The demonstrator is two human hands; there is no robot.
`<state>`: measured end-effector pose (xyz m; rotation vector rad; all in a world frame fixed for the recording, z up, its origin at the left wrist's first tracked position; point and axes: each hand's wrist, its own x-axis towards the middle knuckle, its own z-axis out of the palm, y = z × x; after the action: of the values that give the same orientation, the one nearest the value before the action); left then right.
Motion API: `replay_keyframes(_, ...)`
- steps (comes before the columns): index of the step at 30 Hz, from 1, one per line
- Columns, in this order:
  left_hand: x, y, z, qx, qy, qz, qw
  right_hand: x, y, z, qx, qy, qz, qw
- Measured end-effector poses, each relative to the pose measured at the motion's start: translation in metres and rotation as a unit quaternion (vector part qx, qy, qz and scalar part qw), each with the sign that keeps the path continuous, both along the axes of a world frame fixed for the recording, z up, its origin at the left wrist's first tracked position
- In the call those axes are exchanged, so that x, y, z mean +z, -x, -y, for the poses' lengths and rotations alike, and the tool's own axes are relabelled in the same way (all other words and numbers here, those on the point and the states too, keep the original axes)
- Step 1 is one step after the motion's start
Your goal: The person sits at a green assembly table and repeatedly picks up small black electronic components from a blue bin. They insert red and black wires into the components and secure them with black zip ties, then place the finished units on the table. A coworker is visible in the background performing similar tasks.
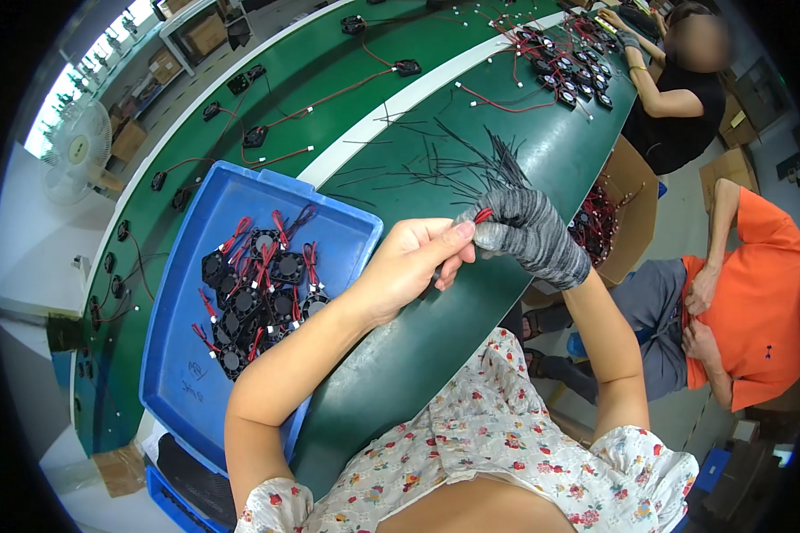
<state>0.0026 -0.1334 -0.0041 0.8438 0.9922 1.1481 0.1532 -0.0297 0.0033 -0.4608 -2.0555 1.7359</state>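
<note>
Red wire pinched between bare left hand fingertips and closed gloved right hand above green bench; likely thin, limp, light, best gripped near its end.

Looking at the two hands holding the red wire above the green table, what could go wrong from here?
The left hand and the gloved right hand pinch the red wire only at its tip, so it may slip. The loose black ties lie close beyond the hands and could snag. The blue tray overhangs the table edge; an elbow bump might tip it.
</note>
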Motion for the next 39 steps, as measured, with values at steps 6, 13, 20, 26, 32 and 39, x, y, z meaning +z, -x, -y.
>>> replay_keyframes(6, -0.003, 0.003, -0.002, 0.034, -0.019, 0.002, 0.999, -0.010, 0.004, 0.006, -0.081, -0.145, -0.034, 0.986)
replay_keyframes(13, -0.003, 0.003, 0.001, 0.082, -0.036, 0.031, 0.996, 0.003, 0.009, 0.016, -0.100, -0.216, 0.031, 0.971)
replay_keyframes(20, -0.001, 0.000, 0.004, 0.133, -0.083, -0.113, 0.981, -0.001, 0.010, 0.022, -0.117, -0.241, -0.044, 0.963)
replay_keyframes(26, -0.001, -0.006, 0.003, 0.219, -0.138, -0.205, 0.944, -0.003, 0.016, 0.025, -0.118, -0.191, -0.068, 0.972)
replay_keyframes(32, 0.002, -0.006, 0.003, 0.185, -0.100, -0.119, 0.970, 0.008, 0.011, 0.022, -0.094, -0.130, -0.041, 0.986)
replay_keyframes(39, 0.004, -0.008, 0.001, 0.185, -0.061, -0.014, 0.981, -0.003, 0.012, 0.021, -0.076, -0.109, -0.071, 0.989)
